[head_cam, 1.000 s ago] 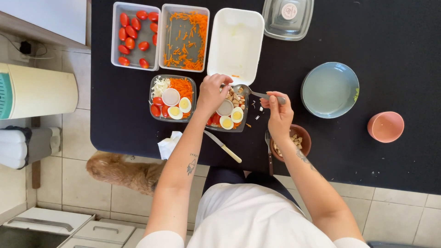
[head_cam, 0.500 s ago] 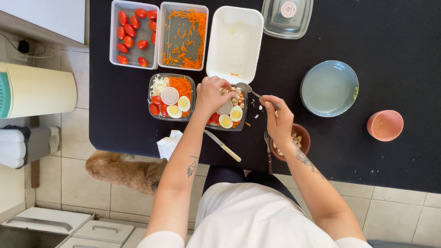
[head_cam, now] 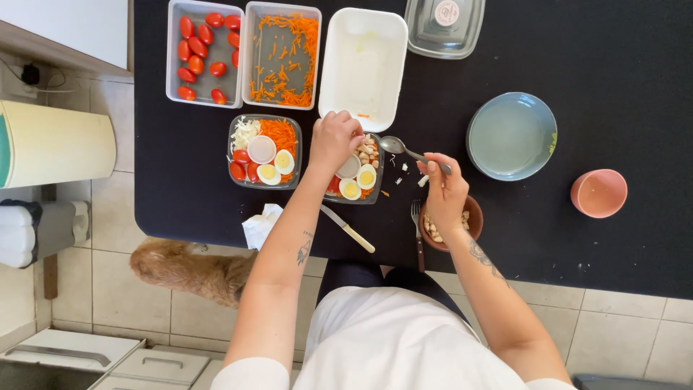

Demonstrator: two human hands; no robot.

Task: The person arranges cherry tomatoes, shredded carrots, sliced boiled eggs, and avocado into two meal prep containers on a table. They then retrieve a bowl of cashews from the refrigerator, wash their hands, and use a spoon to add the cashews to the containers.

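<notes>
Head view, looking straight down on a black table (head_cam: 577, 43): the right hand (head_cam: 444, 191) is closed around the handle of a metal spoon (head_cam: 404, 150), whose bowl points toward the near meal box (head_cam: 357, 173), a small dark tray holding halved boiled eggs, a white cup and chopped pale pieces. The left hand (head_cam: 336, 137) is curled loosely over that same box, fingertips bunched and pointing down onto the food; whether it pinches anything cannot be told. Just left of this box sits a second meal box (head_cam: 263, 152) filled with shredded carrot, tomatoes, egg halves and a white cup. Behind the near meal box lies an empty white tray (head_cam: 364, 65), and further left of that a tray of grated carrot (head_cam: 283, 54) and a tray of cherry tomatoes (head_cam: 203, 50). Right of the near meal box, under the right wrist, stands a brown bowl (head_cam: 469, 217) of pale chunks with a fork (head_cam: 417, 231) beside it. A knife (head_cam: 350, 230) lies in front of the box, toward the person. Well to the right are a pale blue bowl (head_cam: 511, 136) and a pink cup (head_cam: 598, 193).
</notes>
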